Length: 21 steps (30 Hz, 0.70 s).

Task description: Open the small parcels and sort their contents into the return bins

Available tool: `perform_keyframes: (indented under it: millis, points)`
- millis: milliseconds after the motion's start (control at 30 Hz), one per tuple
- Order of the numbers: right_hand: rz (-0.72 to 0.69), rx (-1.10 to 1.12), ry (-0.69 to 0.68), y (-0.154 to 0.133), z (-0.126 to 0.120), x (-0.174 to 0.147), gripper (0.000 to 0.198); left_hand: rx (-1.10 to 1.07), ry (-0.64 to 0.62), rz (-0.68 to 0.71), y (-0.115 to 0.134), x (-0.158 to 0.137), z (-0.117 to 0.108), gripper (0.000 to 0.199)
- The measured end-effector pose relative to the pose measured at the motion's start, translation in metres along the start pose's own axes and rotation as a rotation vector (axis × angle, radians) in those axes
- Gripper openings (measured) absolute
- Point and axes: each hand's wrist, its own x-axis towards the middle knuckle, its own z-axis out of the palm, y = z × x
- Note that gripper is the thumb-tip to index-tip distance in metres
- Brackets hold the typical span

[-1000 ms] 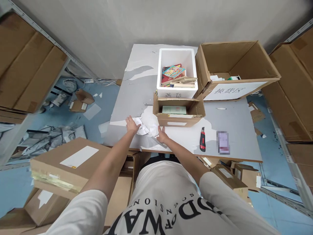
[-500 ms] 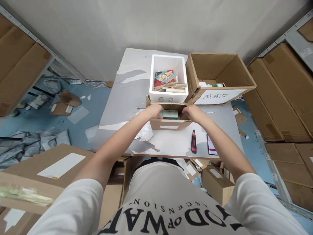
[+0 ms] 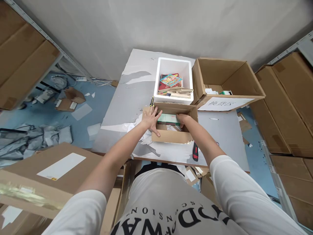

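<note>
A small cardboard box (image 3: pixel 172 137) stands open in front of me, its near flap folded outward. Inside it lies a flat pale-green box (image 3: pixel 168 119), with some white paper below it. My left hand (image 3: pixel 151 120) rests at the carton's left side, fingers spread, beside the green box's left end. Reaching inside, my right hand (image 3: pixel 183 120) grips the green box's right end, thumb and fingers closed on it. A red and black utility knife (image 3: pixel 195 152) lies near the table's front edge, and a yellow and black pen-like tool (image 3: pixel 152 101) sits behind my left hand.
Behind the carton stands a white foam box (image 3: pixel 156 81) holding books (image 3: pixel 171 81). To its right is a large open cardboard box (image 3: pixel 202 85) with a handwritten label. Crumpled white paper (image 3: pixel 146 138) lies on the table (image 3: pixel 114 107). Stacked cartons (image 3: pixel 61 176) rise at left.
My hands have moved from the carton's two sides: the left is now spread at its left side, the right on the green box. The carton's near flap has opened toward me.
</note>
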Motion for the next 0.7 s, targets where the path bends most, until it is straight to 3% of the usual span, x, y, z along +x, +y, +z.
perform_keyframes:
  millis: [133, 400, 700]
  points:
    - [0.041, 0.012, 0.046, -0.004, 0.018, 0.007, 0.100, -0.024, 0.006, -0.006, -0.001, 0.001, 0.003, 0.153]
    - [0.134, 0.088, 0.055, -0.012, 0.037, 0.015, 0.081, -0.037, -0.030, -0.001, 0.002, 0.002, 0.000, 0.155]
    - [0.016, 0.185, 0.132, -0.002, 0.028, 0.000, 0.075, -0.051, -0.003, 0.003, 0.001, 0.000, 0.005, 0.151]
